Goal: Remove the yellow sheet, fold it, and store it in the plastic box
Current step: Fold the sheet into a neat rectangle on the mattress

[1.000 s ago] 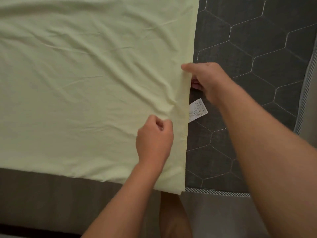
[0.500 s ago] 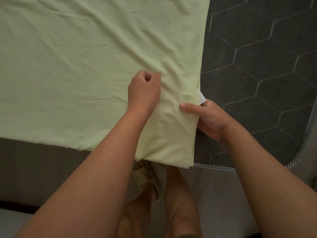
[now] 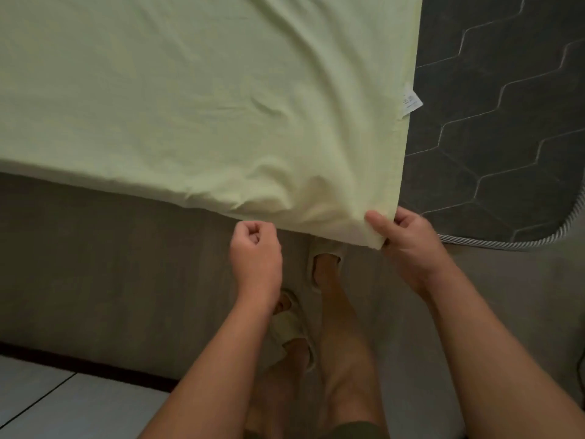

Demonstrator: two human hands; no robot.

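The pale yellow sheet (image 3: pixel 196 106) lies spread over the dark grey mattress (image 3: pixel 512 147), its near edge hanging over the bed's side. A white label (image 3: pixel 411 103) sticks out of its right edge. My right hand (image 3: pixel 408 245) pinches the sheet's near right corner, thumb on top and fingers underneath. My left hand (image 3: pixel 255 248) is a loose fist just below the hanging edge, a little left of that corner, and I see no fabric in it. No plastic box is in view.
The mattress's bare quilted part with a striped piped edge (image 3: pixel 538 239) shows to the right. The bed's brown side panel (image 3: pixel 95 264) drops to a pale tiled floor (image 3: pixel 47 403). My feet in light sandals (image 3: pixel 297 324) stand right against the bed.
My right hand slid down the sheet's right edge to the near corner. My left fist came off the top of the sheet to just below its near edge. The view tipped down.
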